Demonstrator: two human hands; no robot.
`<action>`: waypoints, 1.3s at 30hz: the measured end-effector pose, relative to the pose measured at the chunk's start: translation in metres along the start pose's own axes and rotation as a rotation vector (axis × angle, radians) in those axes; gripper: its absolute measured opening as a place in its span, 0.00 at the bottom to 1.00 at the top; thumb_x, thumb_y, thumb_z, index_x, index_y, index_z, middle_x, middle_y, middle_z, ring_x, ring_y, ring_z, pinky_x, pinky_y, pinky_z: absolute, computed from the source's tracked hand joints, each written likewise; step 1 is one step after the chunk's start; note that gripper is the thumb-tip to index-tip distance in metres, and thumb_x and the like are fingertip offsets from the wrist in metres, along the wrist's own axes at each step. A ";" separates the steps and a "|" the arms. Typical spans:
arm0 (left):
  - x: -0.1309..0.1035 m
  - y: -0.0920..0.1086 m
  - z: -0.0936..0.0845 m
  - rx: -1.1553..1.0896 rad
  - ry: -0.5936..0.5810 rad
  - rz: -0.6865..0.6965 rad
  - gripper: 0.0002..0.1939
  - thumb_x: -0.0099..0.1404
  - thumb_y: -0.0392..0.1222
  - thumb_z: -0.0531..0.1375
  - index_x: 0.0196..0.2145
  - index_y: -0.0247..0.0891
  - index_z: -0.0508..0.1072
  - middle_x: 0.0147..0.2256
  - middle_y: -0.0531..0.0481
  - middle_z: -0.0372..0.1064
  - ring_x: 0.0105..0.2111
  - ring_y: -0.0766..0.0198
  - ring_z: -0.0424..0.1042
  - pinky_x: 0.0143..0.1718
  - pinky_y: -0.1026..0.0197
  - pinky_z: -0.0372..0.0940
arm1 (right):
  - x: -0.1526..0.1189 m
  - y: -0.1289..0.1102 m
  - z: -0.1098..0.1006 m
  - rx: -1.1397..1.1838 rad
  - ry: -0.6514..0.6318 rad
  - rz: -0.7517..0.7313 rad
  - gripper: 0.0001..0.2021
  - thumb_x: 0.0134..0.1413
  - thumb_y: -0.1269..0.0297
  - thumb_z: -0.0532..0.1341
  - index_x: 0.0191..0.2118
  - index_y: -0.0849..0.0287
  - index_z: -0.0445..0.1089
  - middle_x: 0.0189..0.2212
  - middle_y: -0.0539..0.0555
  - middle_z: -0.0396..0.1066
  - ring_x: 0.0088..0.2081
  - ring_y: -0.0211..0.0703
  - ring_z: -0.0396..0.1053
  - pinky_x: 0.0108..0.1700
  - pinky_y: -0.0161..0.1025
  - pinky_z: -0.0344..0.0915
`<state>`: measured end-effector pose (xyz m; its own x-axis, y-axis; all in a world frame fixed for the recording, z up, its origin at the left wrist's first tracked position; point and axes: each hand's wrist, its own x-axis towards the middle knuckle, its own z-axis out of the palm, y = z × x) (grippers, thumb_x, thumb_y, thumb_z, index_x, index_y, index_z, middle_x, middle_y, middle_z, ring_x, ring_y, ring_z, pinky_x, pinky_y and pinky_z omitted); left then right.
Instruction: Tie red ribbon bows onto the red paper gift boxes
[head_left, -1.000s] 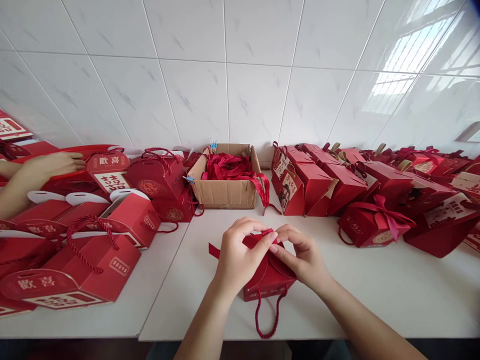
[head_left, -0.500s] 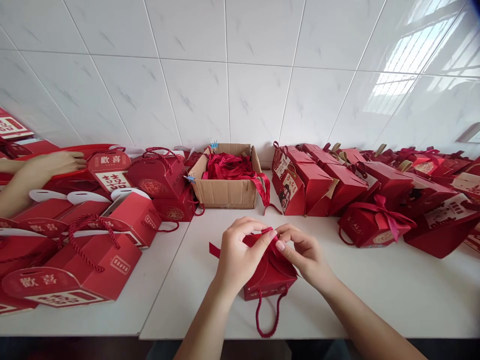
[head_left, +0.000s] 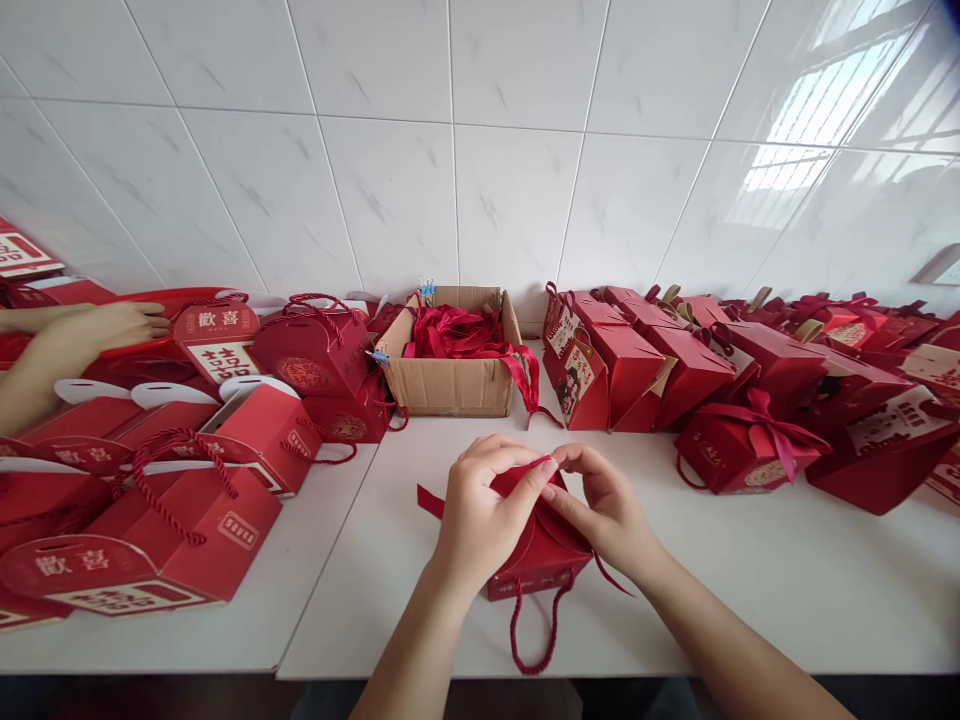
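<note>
A small red box [head_left: 536,555] sits upright on the white table near its front edge, with a twisted rope handle [head_left: 534,668] hanging toward me. My left hand [head_left: 487,500] pinches the red ribbon at the top of the box between thumb and fingers. Close against it on the right, my right hand [head_left: 604,505] also pinches the ribbon, fingertips touching or nearly touching the left ones. One ribbon end [head_left: 430,501] sticks out to the left, and another [head_left: 613,577] trails below my right hand. The fingers hide much of the ribbon at the top.
A cardboard box [head_left: 450,387] of red ribbons stands by the tiled wall. Red gift boxes [head_left: 217,535] crowd the left, where another person's hands [head_left: 124,325] reach in. More red boxes [head_left: 637,370] line the right, with a ribbon-tied box [head_left: 742,455] in front.
My right hand has shifted slightly left and its fingers have closed in beside the left ones. A ribbon end now shows below the right hand.
</note>
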<state>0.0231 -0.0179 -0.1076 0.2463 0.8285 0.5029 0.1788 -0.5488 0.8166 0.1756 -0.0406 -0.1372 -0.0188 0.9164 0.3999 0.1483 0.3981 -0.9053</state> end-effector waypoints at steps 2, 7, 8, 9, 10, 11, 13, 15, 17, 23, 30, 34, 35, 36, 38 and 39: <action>0.000 0.001 -0.001 0.003 -0.008 0.004 0.08 0.64 0.43 0.60 0.31 0.39 0.77 0.32 0.50 0.72 0.36 0.63 0.73 0.42 0.61 0.66 | 0.000 0.001 0.000 -0.010 -0.044 0.006 0.05 0.56 0.62 0.62 0.37 0.55 0.71 0.35 0.52 0.72 0.40 0.42 0.68 0.46 0.41 0.64; 0.004 -0.002 -0.016 0.064 -0.015 -0.072 0.11 0.67 0.46 0.55 0.34 0.39 0.73 0.38 0.49 0.72 0.42 0.61 0.71 0.45 0.61 0.64 | -0.001 0.001 -0.003 -0.054 -0.042 -0.053 0.05 0.56 0.63 0.63 0.35 0.56 0.75 0.32 0.54 0.74 0.37 0.43 0.69 0.43 0.42 0.65; 0.005 -0.003 -0.021 0.092 -0.026 -0.117 0.11 0.68 0.47 0.53 0.35 0.40 0.73 0.39 0.49 0.72 0.42 0.61 0.71 0.44 0.61 0.65 | -0.001 0.001 -0.003 -0.054 -0.048 -0.061 0.05 0.56 0.63 0.63 0.35 0.56 0.75 0.33 0.54 0.74 0.37 0.43 0.70 0.42 0.41 0.65; 0.005 -0.005 -0.026 0.127 -0.040 -0.156 0.12 0.68 0.48 0.53 0.36 0.40 0.72 0.39 0.49 0.72 0.43 0.60 0.71 0.43 0.61 0.65 | -0.002 0.001 -0.004 -0.051 -0.056 -0.065 0.04 0.56 0.63 0.63 0.34 0.56 0.75 0.33 0.54 0.75 0.38 0.43 0.70 0.42 0.41 0.65; 0.005 -0.006 -0.032 0.166 -0.062 -0.189 0.12 0.68 0.49 0.53 0.36 0.41 0.71 0.39 0.48 0.71 0.43 0.59 0.70 0.42 0.60 0.65 | -0.002 0.000 -0.004 -0.046 -0.063 -0.066 0.04 0.57 0.63 0.62 0.34 0.55 0.75 0.33 0.54 0.75 0.37 0.43 0.70 0.41 0.41 0.66; 0.004 -0.008 -0.038 0.207 -0.091 -0.215 0.12 0.67 0.50 0.53 0.36 0.41 0.70 0.39 0.48 0.71 0.42 0.58 0.70 0.41 0.59 0.65 | -0.002 0.000 -0.005 -0.041 -0.069 -0.060 0.05 0.57 0.63 0.62 0.34 0.55 0.75 0.32 0.54 0.76 0.37 0.43 0.69 0.41 0.41 0.66; 0.002 -0.009 -0.049 0.282 -0.167 -0.270 0.13 0.65 0.52 0.55 0.35 0.41 0.68 0.39 0.47 0.71 0.41 0.56 0.71 0.38 0.59 0.65 | -0.002 0.000 -0.005 -0.033 -0.083 -0.028 0.05 0.57 0.61 0.62 0.34 0.55 0.75 0.32 0.54 0.76 0.35 0.42 0.69 0.39 0.40 0.66; -0.001 -0.011 -0.060 0.331 -0.252 -0.336 0.14 0.62 0.54 0.58 0.36 0.42 0.67 0.40 0.48 0.70 0.37 0.57 0.71 0.34 0.60 0.64 | -0.003 -0.001 -0.004 -0.003 -0.103 0.025 0.07 0.57 0.59 0.62 0.33 0.56 0.74 0.32 0.54 0.76 0.34 0.42 0.69 0.38 0.40 0.66; -0.003 -0.013 -0.067 0.335 -0.328 -0.391 0.16 0.59 0.56 0.60 0.37 0.43 0.67 0.42 0.50 0.70 0.36 0.58 0.71 0.34 0.61 0.63 | -0.003 -0.002 -0.004 0.069 -0.134 0.089 0.09 0.58 0.57 0.61 0.33 0.57 0.72 0.32 0.54 0.76 0.35 0.41 0.71 0.38 0.40 0.66; -0.005 -0.022 -0.070 0.139 -0.506 -0.500 0.20 0.61 0.58 0.58 0.44 0.42 0.68 0.47 0.47 0.69 0.48 0.56 0.68 0.47 0.60 0.61 | -0.005 -0.004 -0.002 0.146 -0.168 0.167 0.11 0.59 0.56 0.60 0.32 0.58 0.67 0.32 0.54 0.76 0.33 0.39 0.71 0.36 0.36 0.66; -0.005 -0.027 -0.057 0.097 -0.389 -0.545 0.20 0.64 0.60 0.52 0.33 0.40 0.69 0.29 0.54 0.66 0.30 0.64 0.65 0.32 0.65 0.60 | -0.003 -0.008 -0.003 0.143 -0.171 0.185 0.12 0.59 0.55 0.60 0.32 0.58 0.67 0.32 0.54 0.76 0.33 0.39 0.70 0.34 0.34 0.66; -0.004 -0.027 -0.062 0.127 -0.462 -0.508 0.22 0.62 0.61 0.53 0.25 0.39 0.67 0.23 0.55 0.58 0.25 0.65 0.58 0.25 0.65 0.53 | -0.003 -0.011 -0.002 0.075 -0.130 0.190 0.13 0.57 0.55 0.61 0.32 0.60 0.71 0.30 0.55 0.76 0.32 0.40 0.71 0.34 0.35 0.67; -0.004 -0.025 -0.065 0.140 -0.490 -0.502 0.23 0.62 0.60 0.53 0.22 0.39 0.65 0.21 0.56 0.55 0.23 0.65 0.56 0.24 0.65 0.50 | -0.002 -0.012 -0.001 0.060 -0.112 0.194 0.13 0.57 0.55 0.61 0.31 0.60 0.72 0.30 0.55 0.76 0.32 0.40 0.71 0.34 0.35 0.67; -0.003 -0.022 -0.068 0.154 -0.509 -0.500 0.24 0.62 0.60 0.54 0.20 0.38 0.63 0.20 0.56 0.52 0.22 0.66 0.54 0.23 0.64 0.48 | -0.002 -0.012 0.000 0.049 -0.096 0.195 0.13 0.56 0.55 0.61 0.31 0.60 0.73 0.29 0.55 0.76 0.31 0.40 0.71 0.34 0.35 0.67; -0.003 -0.010 -0.074 0.161 -0.509 -0.487 0.24 0.63 0.58 0.54 0.18 0.38 0.61 0.19 0.56 0.49 0.20 0.68 0.51 0.22 0.64 0.46 | -0.002 -0.012 0.001 0.030 -0.066 0.185 0.12 0.55 0.55 0.62 0.30 0.60 0.74 0.28 0.55 0.77 0.30 0.40 0.71 0.33 0.35 0.68; -0.003 -0.003 -0.075 0.142 -0.500 -0.469 0.23 0.63 0.57 0.54 0.18 0.38 0.62 0.19 0.56 0.51 0.20 0.68 0.52 0.22 0.64 0.47 | -0.002 -0.012 0.001 0.019 -0.055 0.172 0.12 0.55 0.56 0.62 0.30 0.60 0.74 0.28 0.55 0.77 0.30 0.40 0.71 0.33 0.35 0.68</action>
<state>-0.0496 -0.0106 -0.0900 0.5158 0.8494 -0.1118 0.4874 -0.1836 0.8536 0.1725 -0.0476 -0.1273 -0.0490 0.9716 0.2313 0.1350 0.2359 -0.9623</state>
